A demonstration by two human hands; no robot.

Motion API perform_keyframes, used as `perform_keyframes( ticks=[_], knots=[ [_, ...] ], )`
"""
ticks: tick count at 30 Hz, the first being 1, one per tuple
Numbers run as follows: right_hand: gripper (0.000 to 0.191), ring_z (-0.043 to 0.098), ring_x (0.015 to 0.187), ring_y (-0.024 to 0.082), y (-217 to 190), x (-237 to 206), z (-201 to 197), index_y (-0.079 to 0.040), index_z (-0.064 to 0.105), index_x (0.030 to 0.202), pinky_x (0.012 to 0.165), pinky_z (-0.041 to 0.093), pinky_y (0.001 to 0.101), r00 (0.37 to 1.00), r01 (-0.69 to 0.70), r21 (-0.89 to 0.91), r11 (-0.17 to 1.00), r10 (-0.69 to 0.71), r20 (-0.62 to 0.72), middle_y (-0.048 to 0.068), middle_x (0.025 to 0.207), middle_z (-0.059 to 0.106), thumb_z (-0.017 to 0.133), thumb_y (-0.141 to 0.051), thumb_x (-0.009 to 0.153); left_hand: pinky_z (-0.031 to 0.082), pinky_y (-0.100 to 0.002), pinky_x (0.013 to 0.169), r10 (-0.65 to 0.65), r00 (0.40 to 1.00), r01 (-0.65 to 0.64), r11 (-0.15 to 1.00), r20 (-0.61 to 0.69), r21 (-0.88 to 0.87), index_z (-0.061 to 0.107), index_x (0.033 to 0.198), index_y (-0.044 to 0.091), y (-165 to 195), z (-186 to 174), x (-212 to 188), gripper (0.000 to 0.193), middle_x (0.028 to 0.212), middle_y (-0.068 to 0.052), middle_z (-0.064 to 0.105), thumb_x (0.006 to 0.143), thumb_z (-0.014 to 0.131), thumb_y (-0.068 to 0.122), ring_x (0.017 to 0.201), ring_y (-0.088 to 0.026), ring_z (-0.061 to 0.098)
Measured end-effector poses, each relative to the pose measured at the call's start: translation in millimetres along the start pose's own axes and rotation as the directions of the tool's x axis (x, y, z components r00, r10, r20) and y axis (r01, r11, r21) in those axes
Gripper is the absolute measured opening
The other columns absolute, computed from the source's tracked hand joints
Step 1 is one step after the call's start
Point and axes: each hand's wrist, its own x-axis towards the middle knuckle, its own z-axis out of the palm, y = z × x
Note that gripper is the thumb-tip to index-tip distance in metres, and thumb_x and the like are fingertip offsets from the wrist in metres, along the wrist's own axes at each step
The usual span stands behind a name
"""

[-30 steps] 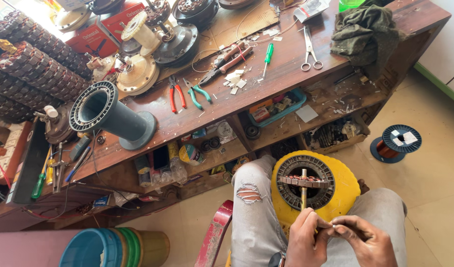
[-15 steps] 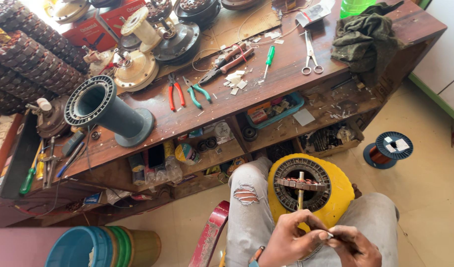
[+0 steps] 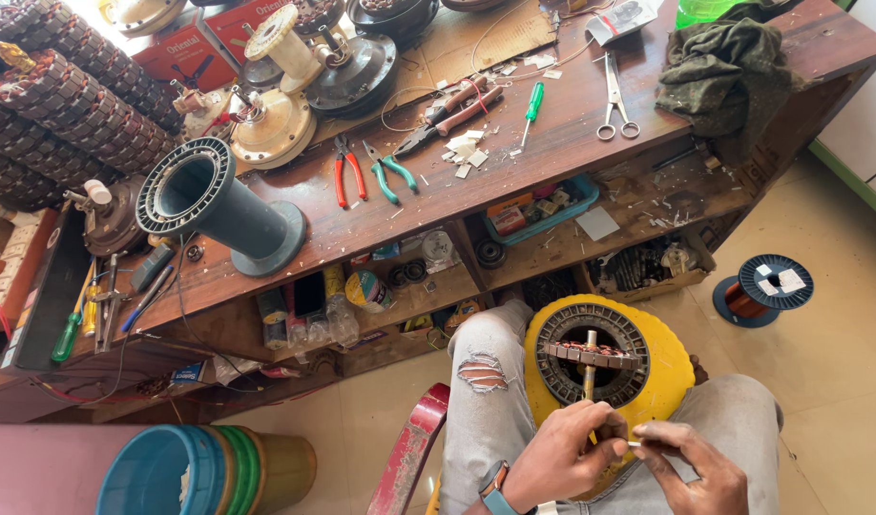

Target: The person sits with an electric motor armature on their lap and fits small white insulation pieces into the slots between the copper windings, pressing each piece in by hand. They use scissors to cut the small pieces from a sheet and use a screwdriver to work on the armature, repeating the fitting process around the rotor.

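Left hand (image 3: 564, 448) is closed around the lower end of the shaft (image 3: 589, 367), which rises from the lap toward the worktop (image 3: 438, 205). Right hand (image 3: 691, 465) lies just beside it on the right, thumb and forefinger pinched on a thin pale strip (image 3: 634, 443) that bridges the two hands; what the strip is made of cannot be told. Both hands sit at the near edge of the yellow housing (image 3: 667, 348), which rests tilted on the person's thighs. The stator (image 3: 591, 353), a dark ring of slots, fills the housing's face and lies directly ahead of the hands, beyond the knuckles. The shaft's long axis runs away from the body and crosses the ring's centre. The left hand is the nearer of the two to the ring.

Room: the worktop's shelf edge stands close beyond the housing's far rim. A wire spool (image 3: 764, 289) stands on the floor to the right, well apart. Pliers (image 3: 347, 172), scissors (image 3: 614, 95) and a screwdriver (image 3: 531, 107) lie on the worktop, out of immediate reach.
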Motion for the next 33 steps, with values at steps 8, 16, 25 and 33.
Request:
perform_keyframes(
  ticks=[8,16,25,33],
  knots=[
    [0.015,0.079,0.078,0.023,54.1,-5.7,4.4,0.007,0.071,0.099,0.075,0.064,0.0388,0.913,-0.406,0.422,0.811,0.336,0.232,0.02,0.084,0.081,0.07,0.003,0.085,0.05,-0.039,0.08,0.193,0.98,-0.186,0.975,-0.04,0.125,0.066,0.105,0.004,9.7,-7.5,3.5,0.016,0.095,-0.01,0.067,0.093,0.073,0.013,0.092,-0.028,0.062],
    [0.011,0.069,0.058,0.021,120.2,-9.6,-12.7,0.002,0.064,0.098,0.052,0.059,0.0391,0.744,-0.668,0.657,0.348,0.305,0.595,0.015,0.073,0.071,0.064,-0.004,0.089,0.059,-0.03,0.084,0.02,1.0,-0.011,0.942,0.021,-0.335,0.07,0.117,0.003,14.4,2.7,-1.8,0.025,0.101,-0.005,0.07,0.096,0.079,0.014,0.094,-0.013,0.07],
    [0.011,0.066,0.056,0.019,132.9,-11.0,-4.8,-0.004,0.063,0.098,0.048,0.056,0.0345,0.655,-0.754,0.601,0.264,0.354,0.667,0.012,0.073,0.07,0.065,-0.005,0.087,0.054,-0.03,0.079,0.022,0.998,-0.028,0.992,-0.052,-0.12,0.074,0.109,0.008,2.3,10.1,-8.1,0.016,0.097,-0.004,0.072,0.094,0.079,0.012,0.09,-0.016,0.069],
    [0.013,0.055,0.057,0.007,75.2,-11.3,8.0,-0.001,0.062,0.099,0.047,0.043,0.0213,0.584,-0.805,0.542,0.241,0.475,0.658,0.004,0.078,0.065,0.068,-0.01,0.091,0.045,-0.037,0.093,0.102,0.991,-0.094,0.992,-0.086,0.089,0.065,0.097,0.009,-24.5,11.9,-1.7,0.015,0.095,-0.005,0.063,0.09,0.078,0.011,0.097,-0.025,0.058]
  ],
)
